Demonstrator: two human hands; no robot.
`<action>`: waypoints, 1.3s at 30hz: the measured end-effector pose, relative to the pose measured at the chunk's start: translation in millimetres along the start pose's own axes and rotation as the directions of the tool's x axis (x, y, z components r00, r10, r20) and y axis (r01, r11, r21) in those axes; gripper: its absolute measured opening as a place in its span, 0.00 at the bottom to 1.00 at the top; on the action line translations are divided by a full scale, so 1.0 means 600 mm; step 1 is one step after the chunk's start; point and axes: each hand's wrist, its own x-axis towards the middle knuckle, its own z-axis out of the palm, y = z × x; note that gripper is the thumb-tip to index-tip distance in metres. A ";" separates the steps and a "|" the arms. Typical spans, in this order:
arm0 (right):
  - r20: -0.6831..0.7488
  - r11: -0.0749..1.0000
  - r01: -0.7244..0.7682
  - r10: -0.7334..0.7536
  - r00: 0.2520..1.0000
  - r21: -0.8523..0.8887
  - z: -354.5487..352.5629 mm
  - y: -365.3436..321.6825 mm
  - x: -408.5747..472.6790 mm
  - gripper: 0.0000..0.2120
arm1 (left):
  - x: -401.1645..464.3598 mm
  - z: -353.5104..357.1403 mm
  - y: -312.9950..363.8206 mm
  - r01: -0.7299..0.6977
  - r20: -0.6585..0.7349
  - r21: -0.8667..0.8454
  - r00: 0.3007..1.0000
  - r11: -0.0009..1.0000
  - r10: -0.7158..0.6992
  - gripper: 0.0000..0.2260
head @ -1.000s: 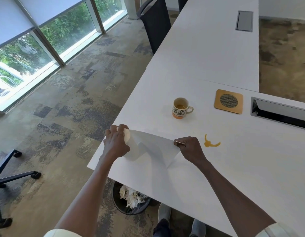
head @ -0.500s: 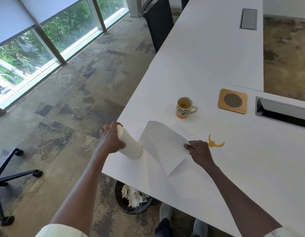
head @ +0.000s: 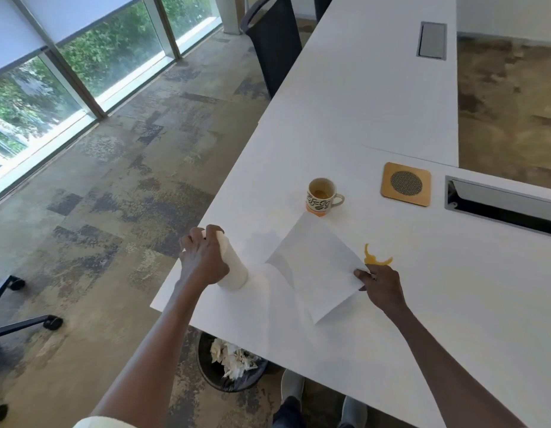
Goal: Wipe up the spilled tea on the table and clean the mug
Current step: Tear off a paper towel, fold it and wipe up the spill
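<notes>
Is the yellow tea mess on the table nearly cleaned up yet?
Not yet. Nothing is wiped: the spilled tea sits on the table, and the mug has tea inside. In hand: the left hand grips the paper towel roll while the right hand pinches a sheet. Left: wiping the spill and cleaning the mug.

Wooden coaster (head: 405,184), waste bin (head: 231,366), chair (head: 275,41)

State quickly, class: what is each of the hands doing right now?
Left hand: grips the white paper towel roll.
Right hand: pinches the white paper towel sheet.
</notes>
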 end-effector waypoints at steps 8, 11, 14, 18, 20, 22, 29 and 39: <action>-0.035 0.932 -0.083 0.102 0.994 0.352 -0.046 -0.002 -0.012 0.06 | -0.013 -0.003 0.020 0.010 0.080 0.051 0.997 0.999 -0.014 0.43; 0.000 0.857 -0.111 0.129 0.992 0.503 -0.059 -0.011 -0.021 0.05 | -0.012 -0.010 0.027 0.019 0.108 0.036 0.994 0.999 -0.023 0.49; 0.024 0.776 -0.137 0.155 0.988 0.616 -0.070 -0.026 -0.028 0.06 | -0.019 -0.008 0.051 -0.058 0.026 0.077 0.998 0.995 0.056 0.55; 0.099 0.640 -0.198 0.186 0.977 0.743 -0.088 -0.045 -0.035 0.03 | -0.040 0.002 0.116 -0.286 -0.119 -0.089 0.954 0.954 0.275 0.52; 0.130 0.557 -0.220 0.197 0.972 0.801 -0.099 -0.052 -0.038 0.04 | -0.049 0.008 0.153 -0.328 -0.124 -0.245 0.944 0.912 0.306 0.50; 0.154 0.480 -0.232 0.197 0.968 0.846 -0.111 -0.057 -0.042 0.04 | -0.054 0.014 0.184 -0.262 -0.070 -0.409 0.964 0.874 0.256 0.48; 0.199 0.398 -0.243 0.149 0.969 0.884 -0.146 -0.053 -0.064 0.04 | -0.067 0.030 0.264 0.039 0.142 -0.817 0.981 0.575 0.135 0.29; 0.309 0.591 -0.268 0.032 0.950 0.761 -0.238 -0.037 -0.041 0.15 | -0.069 0.037 0.299 -0.043 0.136 -0.788 0.961 0.614 0.242 0.08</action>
